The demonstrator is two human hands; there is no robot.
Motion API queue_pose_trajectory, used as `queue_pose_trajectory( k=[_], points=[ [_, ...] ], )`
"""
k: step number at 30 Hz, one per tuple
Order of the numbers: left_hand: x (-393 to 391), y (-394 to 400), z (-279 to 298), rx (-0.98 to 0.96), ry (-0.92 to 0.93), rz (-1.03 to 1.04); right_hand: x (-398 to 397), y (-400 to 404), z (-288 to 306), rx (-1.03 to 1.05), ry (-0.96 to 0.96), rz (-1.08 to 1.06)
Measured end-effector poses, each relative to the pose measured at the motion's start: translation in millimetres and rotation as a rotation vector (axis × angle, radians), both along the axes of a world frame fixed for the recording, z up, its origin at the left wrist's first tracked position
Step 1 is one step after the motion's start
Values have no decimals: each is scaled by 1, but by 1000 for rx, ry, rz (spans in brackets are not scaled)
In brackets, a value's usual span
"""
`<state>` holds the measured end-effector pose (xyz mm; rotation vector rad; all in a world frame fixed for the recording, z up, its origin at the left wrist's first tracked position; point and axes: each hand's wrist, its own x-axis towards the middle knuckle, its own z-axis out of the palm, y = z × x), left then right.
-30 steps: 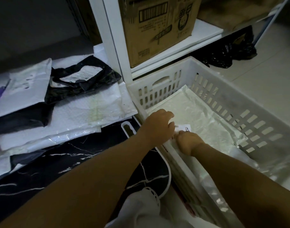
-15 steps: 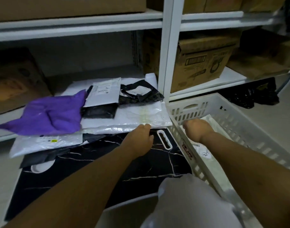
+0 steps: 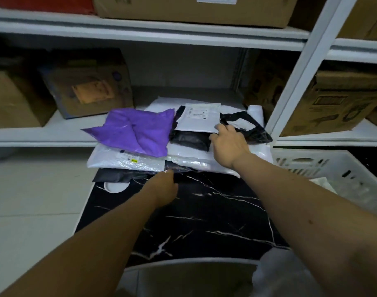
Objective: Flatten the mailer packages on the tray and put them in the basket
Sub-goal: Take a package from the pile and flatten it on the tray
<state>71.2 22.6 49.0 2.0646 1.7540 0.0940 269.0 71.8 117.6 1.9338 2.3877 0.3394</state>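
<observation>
Mailer stack: purple mailer [image 3: 138, 131], small white mailer [image 3: 197, 118] and black ones heaped at the far end of the black marble-pattern tray [image 3: 204, 211], probably to keep the near end free for flattening. Right hand [image 3: 228, 144] reaches over the white mailer's corner, grasp unclear. Left hand [image 3: 164, 187] pinches a black mailer's edge [image 3: 123, 175]. White basket [image 3: 324, 163] waits just right of the tray.

This looks like a stockroom or parcel storeroom. White metal shelving [image 3: 153, 37] runs along the wall, loaded with worn cardboard boxes [image 3: 87, 86], some bearing printed shipping marks. Plastic mailer packages [image 3: 138, 131] lie heaped low by the tiled floor [image 3: 33, 200], beside a white slotted basket [image 3: 324, 166].
</observation>
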Motion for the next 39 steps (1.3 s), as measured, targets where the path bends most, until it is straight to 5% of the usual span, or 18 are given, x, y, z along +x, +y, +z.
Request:
queue_pose_trajectory(
  k=[7,12,23,31,39],
  points=[
    [-26,1,-23,-92,45,16,-25,31,-14,-208,-243,-118],
    [-37,-2,-19,-75,37,63,-29,21,-16,-164,-248,-129],
    [-8,-49,34,62,-85,170,-72,-112,-59,51,2,140],
    [-22,-93,5,-174,-228,562,-81,-201,-104,-150,159,259],
    [-29,-131,-25,-360,-31,327,-54,-223,-121,-327,52,270]
  ],
)
